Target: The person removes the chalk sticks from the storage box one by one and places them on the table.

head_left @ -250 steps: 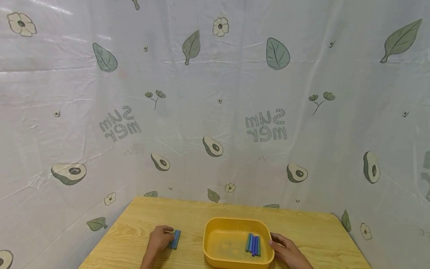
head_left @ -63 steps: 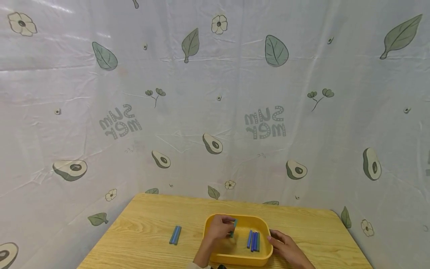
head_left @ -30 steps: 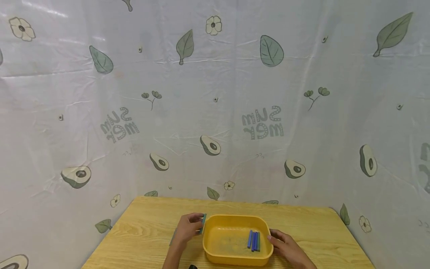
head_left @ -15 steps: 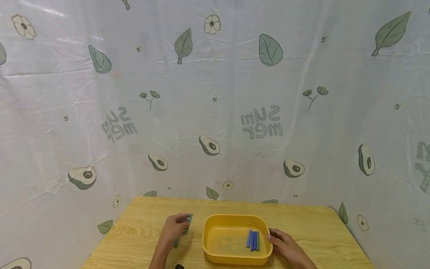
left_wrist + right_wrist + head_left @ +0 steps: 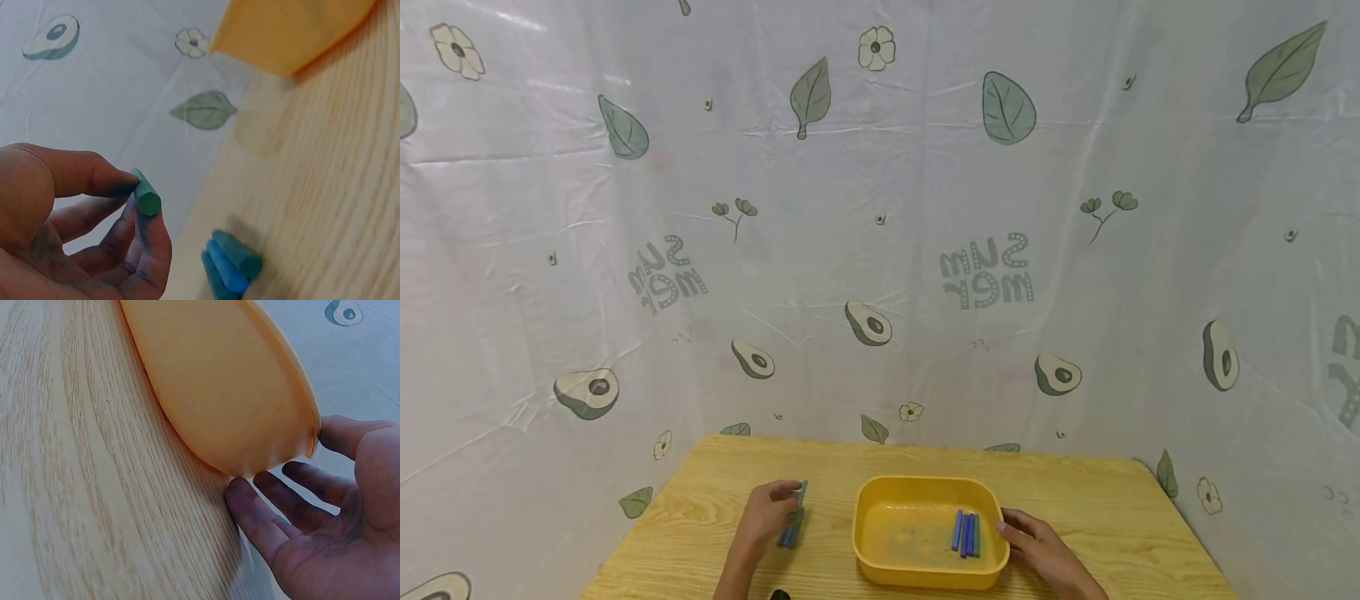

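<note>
My left hand pinches a teal-green chalk stick between thumb and fingertips, raised above the table. Just below and beside it lie three chalk sticks side by side, two teal-green around a blue one; the hand partly covers them in the head view. My right hand grips the right end of a yellow plastic basin, thumb at the rim and other fingers against the outer wall. Inside the basin, several blue, violet and green chalk sticks lie in a row near that end.
The pale wooden table carries everything. A whitish curtain printed with leaves and avocados surrounds its far and side edges. Faint coloured smudges mark the basin floor. A small black object shows at the bottom edge by the left forearm.
My left hand has lifted the teal-green chalk stick out of the basin and carried it left, over the sticks on the table. The right hand stays at the basin's end.
</note>
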A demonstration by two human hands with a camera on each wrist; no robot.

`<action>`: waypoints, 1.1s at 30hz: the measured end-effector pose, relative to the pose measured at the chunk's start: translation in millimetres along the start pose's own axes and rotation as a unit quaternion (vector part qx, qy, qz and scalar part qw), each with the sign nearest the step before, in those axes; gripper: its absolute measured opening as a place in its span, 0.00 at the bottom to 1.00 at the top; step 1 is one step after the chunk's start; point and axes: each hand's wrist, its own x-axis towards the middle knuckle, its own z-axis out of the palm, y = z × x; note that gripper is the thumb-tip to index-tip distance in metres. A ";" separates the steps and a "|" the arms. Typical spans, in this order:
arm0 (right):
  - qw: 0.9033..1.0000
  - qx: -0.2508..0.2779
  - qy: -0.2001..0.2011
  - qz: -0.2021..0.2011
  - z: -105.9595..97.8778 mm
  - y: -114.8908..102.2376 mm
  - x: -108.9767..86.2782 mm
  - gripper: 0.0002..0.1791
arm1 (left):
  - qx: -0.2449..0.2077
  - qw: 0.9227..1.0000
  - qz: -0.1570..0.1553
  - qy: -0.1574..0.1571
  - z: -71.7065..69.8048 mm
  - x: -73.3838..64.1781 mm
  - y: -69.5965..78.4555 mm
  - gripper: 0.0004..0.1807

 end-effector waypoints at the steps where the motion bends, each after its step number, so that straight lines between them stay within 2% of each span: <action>1: 1.000 0.000 0.001 0.000 0.0 0.2 0.2 0.42 | -0.001 1.000 -0.002 0.002 -1.4 0.6 -1.8 0.22; 9: 1.000 -0.002 0.016 0.006 1.1 1.0 2.5 0.42 | -0.001 1.000 -0.012 0.007 -10.1 5.0 -15.6 0.21; 14: 1.000 -0.007 0.017 0.007 2.3 1.3 3.3 0.42 | 0.024 0.999 -0.011 0.031 -12.6 6.7 -25.4 0.20; 23: 1.000 0.000 0.006 0.001 0.2 0.7 1.8 0.43 | 0.066 0.997 -0.004 0.049 -11.3 12.8 -38.1 0.20; 33: 1.000 -0.002 0.011 0.002 4.2 2.7 0.5 0.43 | 0.113 0.991 0.008 0.074 -11.8 10.5 -42.5 0.20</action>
